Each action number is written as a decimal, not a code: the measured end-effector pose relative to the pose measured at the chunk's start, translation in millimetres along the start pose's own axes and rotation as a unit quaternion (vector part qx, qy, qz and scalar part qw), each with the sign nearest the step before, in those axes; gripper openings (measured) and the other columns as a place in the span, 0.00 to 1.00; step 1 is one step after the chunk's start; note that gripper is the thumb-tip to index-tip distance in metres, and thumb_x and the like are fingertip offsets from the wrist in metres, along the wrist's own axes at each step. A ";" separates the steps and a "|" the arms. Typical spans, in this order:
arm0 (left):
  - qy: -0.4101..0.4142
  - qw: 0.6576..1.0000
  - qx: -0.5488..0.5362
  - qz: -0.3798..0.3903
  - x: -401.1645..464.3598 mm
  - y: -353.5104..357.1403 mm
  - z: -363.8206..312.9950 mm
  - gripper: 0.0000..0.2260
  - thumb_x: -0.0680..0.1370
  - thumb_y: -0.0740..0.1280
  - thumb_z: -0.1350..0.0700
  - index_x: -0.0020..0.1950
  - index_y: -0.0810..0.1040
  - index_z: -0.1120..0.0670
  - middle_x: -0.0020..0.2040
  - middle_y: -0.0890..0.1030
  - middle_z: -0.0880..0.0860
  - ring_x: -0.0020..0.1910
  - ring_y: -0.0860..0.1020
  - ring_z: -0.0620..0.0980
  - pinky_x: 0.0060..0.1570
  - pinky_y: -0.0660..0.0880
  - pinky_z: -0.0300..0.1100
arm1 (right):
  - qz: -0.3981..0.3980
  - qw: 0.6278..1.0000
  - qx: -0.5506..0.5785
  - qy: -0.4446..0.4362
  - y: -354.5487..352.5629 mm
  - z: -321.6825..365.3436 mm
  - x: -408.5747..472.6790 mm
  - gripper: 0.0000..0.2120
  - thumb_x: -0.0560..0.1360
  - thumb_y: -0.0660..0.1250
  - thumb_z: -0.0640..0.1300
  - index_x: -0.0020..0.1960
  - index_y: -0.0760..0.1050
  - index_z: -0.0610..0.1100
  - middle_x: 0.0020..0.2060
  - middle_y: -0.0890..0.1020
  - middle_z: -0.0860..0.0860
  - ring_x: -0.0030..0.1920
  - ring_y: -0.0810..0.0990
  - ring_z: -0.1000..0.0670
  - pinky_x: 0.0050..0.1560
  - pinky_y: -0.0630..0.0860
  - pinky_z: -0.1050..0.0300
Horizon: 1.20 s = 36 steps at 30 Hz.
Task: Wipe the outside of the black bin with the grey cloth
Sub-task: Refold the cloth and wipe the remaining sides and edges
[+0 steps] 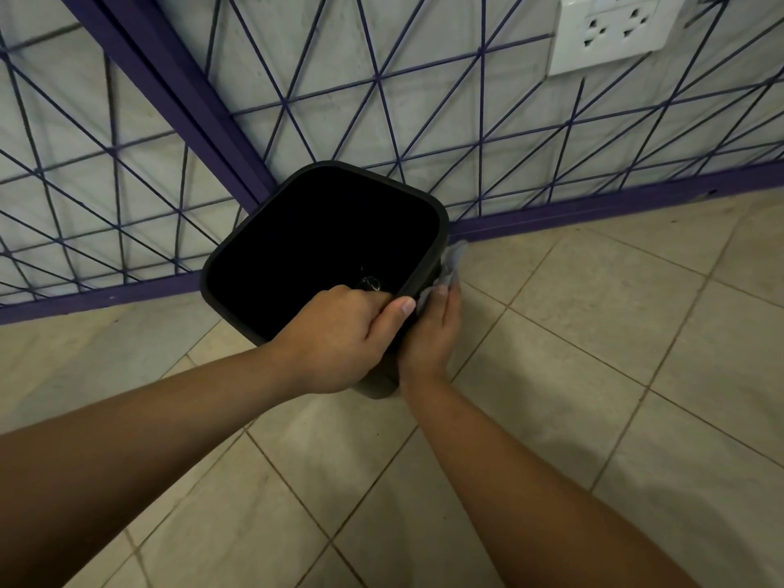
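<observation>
You are looking down at a floor (551, 354) of pale beige square tiles with thin brownish grout lines running diagonally across your view. The black bin (322, 248) stands on it just above centre, mouth open toward you. From nine o'clock round to three o'clock the tiles end at a purple base rail (594, 210), which lies along the floor; the bin sits in the corner that the rail forms.

grey cloth (453, 265) mostly hidden, bin (237, 265) interior perhaps empty
</observation>
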State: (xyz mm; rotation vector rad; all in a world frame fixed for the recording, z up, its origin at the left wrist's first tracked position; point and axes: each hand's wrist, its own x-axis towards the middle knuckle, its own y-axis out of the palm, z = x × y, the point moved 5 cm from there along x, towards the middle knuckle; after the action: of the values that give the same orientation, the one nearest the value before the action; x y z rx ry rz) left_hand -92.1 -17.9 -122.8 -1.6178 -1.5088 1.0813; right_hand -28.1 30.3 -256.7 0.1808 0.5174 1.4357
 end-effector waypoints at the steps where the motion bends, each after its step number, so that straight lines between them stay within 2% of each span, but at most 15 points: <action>1: 0.001 1.000 -0.001 -0.002 -0.5 -0.3 0.3 0.18 0.83 0.54 0.45 0.34 0.68 0.45 0.28 0.74 0.51 0.27 0.74 0.48 0.32 0.70 0.43 | -0.004 1.000 0.012 0.002 1.6 3.5 1.9 0.33 0.81 0.56 0.58 0.80 0.66 0.40 0.74 0.76 0.41 0.75 0.74 0.43 0.78 0.67 0.37; 3: 0.007 1.000 -0.003 -0.005 -1.1 -1.4 0.9 0.18 0.84 0.54 0.45 0.34 0.68 0.44 0.28 0.75 0.49 0.28 0.74 0.47 0.32 0.69 0.39 | 0.015 1.000 0.013 -0.022 7.8 16.1 -9.7 0.32 0.81 0.55 0.57 0.81 0.64 0.41 0.75 0.75 0.44 0.76 0.73 0.46 0.79 0.67 0.39; 5: 0.011 1.000 -0.006 -0.003 -1.5 -1.4 1.0 0.18 0.84 0.54 0.45 0.35 0.69 0.44 0.29 0.76 0.49 0.28 0.75 0.47 0.32 0.70 0.37 | 0.050 0.997 -0.005 -0.059 10.1 15.5 -24.0 0.33 0.83 0.54 0.59 0.82 0.62 0.42 0.77 0.73 0.43 0.78 0.71 0.44 0.78 0.67 0.37; 8: 0.002 1.000 -0.008 -0.001 0.2 -0.8 0.5 0.19 0.84 0.54 0.45 0.35 0.70 0.47 0.28 0.75 0.52 0.28 0.75 0.50 0.32 0.72 0.45 | 0.045 0.997 -0.028 -0.055 5.6 6.1 -11.2 0.30 0.84 0.53 0.56 0.80 0.64 0.39 0.72 0.76 0.39 0.74 0.75 0.39 0.75 0.68 0.31; 11: -0.006 1.000 -0.014 -0.012 0.8 -2.3 1.0 0.19 0.84 0.55 0.46 0.35 0.71 0.48 0.29 0.76 0.52 0.28 0.75 0.50 0.34 0.73 0.50 | 0.025 0.998 -0.025 -0.045 9.2 21.3 9.2 0.31 0.82 0.55 0.58 0.76 0.69 0.38 0.69 0.79 0.38 0.71 0.77 0.39 0.73 0.71 0.32; 13: -0.007 1.000 -0.017 -0.012 -0.2 -2.4 2.8 0.18 0.83 0.55 0.45 0.37 0.72 0.48 0.30 0.77 0.50 0.29 0.77 0.47 0.34 0.74 0.47 | 0.038 0.996 -0.031 -0.069 15.6 33.9 -1.0 0.30 0.83 0.54 0.57 0.77 0.68 0.39 0.70 0.78 0.40 0.72 0.77 0.42 0.74 0.71 0.36; 16: -0.015 1.000 -0.007 0.000 -0.2 -1.7 1.1 0.18 0.83 0.56 0.45 0.36 0.71 0.48 0.28 0.75 0.48 0.27 0.75 0.46 0.31 0.71 0.40 | 0.066 0.991 -0.053 -0.107 14.0 25.4 -21.1 0.21 0.85 0.53 0.52 0.72 0.70 0.44 0.62 0.79 0.39 0.63 0.79 0.39 0.66 0.74 0.33; 18: -0.025 1.000 0.008 0.001 1.8 -2.2 1.2 0.18 0.83 0.57 0.47 0.34 0.69 0.49 0.26 0.72 0.48 0.25 0.72 0.46 0.29 0.67 0.40 | 0.058 0.993 -0.053 -0.085 9.5 17.3 -8.9 0.15 0.85 0.52 0.52 0.67 0.72 0.51 0.58 0.80 0.39 0.59 0.80 0.39 0.64 0.74 0.31; 21: -0.031 0.999 0.008 0.015 3.5 -2.0 2.3 0.16 0.82 0.60 0.49 0.36 0.72 0.53 0.26 0.71 0.49 0.24 0.71 0.47 0.28 0.67 0.40 | 0.027 0.998 -0.041 -0.039 5.9 20.0 14.9 0.16 0.84 0.53 0.50 0.61 0.74 0.43 0.54 0.80 0.41 0.55 0.79 0.44 0.61 0.75 0.42; 26: -0.034 0.998 -0.012 0.053 1.5 2.3 1.1 0.12 0.82 0.62 0.52 0.40 0.74 0.55 0.27 0.73 0.49 0.26 0.73 0.48 0.28 0.69 0.41 | 0.067 0.996 -0.038 -0.048 2.1 13.8 18.2 0.20 0.87 0.51 0.46 0.71 0.69 0.35 0.60 0.78 0.35 0.60 0.79 0.43 0.64 0.75 0.49; 28: -0.033 0.998 -0.021 0.051 2.3 1.8 -0.1 0.13 0.82 0.62 0.52 0.39 0.74 0.54 0.27 0.73 0.49 0.26 0.73 0.49 0.28 0.70 0.43 | 0.058 0.996 -0.063 -0.005 -9.1 -1.6 26.2 0.20 0.89 0.50 0.44 0.73 0.68 0.32 0.59 0.79 0.39 0.59 0.80 0.47 0.63 0.78 0.56; 30: -0.032 0.998 -0.025 0.047 3.0 1.2 -0.1 0.13 0.82 0.62 0.52 0.38 0.74 0.53 0.27 0.72 0.49 0.26 0.73 0.48 0.27 0.68 0.40 | 0.046 0.995 -0.070 0.058 -19.9 -21.2 26.9 0.21 0.88 0.51 0.48 0.72 0.71 0.36 0.59 0.80 0.41 0.61 0.81 0.44 0.66 0.78 0.48; 31: -0.031 0.998 -0.025 0.045 3.0 1.1 -0.1 0.13 0.82 0.61 0.52 0.38 0.74 0.53 0.27 0.72 0.49 0.25 0.72 0.47 0.27 0.68 0.39 | 0.039 0.993 -0.073 0.079 -24.3 -31.1 23.7 0.20 0.87 0.52 0.51 0.67 0.75 0.42 0.58 0.81 0.41 0.62 0.81 0.40 0.67 0.77 0.41; 33: -0.035 0.998 -0.027 0.045 2.7 1.0 0.9 0.14 0.82 0.61 0.52 0.38 0.74 0.54 0.27 0.72 0.49 0.26 0.72 0.48 0.27 0.67 0.38 | 0.010 0.992 -0.089 0.088 -27.3 -43.4 17.9 0.13 0.86 0.52 0.51 0.55 0.75 0.51 0.52 0.80 0.43 0.60 0.81 0.34 0.64 0.76 0.37; 36: -0.040 0.998 -0.034 0.045 2.0 1.1 1.4 0.14 0.82 0.62 0.52 0.37 0.73 0.54 0.26 0.71 0.49 0.25 0.71 0.47 0.26 0.66 0.38 | -0.028 0.995 -0.029 0.090 -14.9 -24.5 8.0 0.13 0.88 0.52 0.44 0.59 0.75 0.44 0.50 0.81 0.44 0.54 0.81 0.44 0.62 0.78 0.41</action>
State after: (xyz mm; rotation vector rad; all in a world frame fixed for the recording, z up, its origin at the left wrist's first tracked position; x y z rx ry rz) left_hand -92.9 -16.1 -124.7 -1.7220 -1.5521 1.1668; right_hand -25.3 31.3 -286.3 -0.0098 0.6236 1.4182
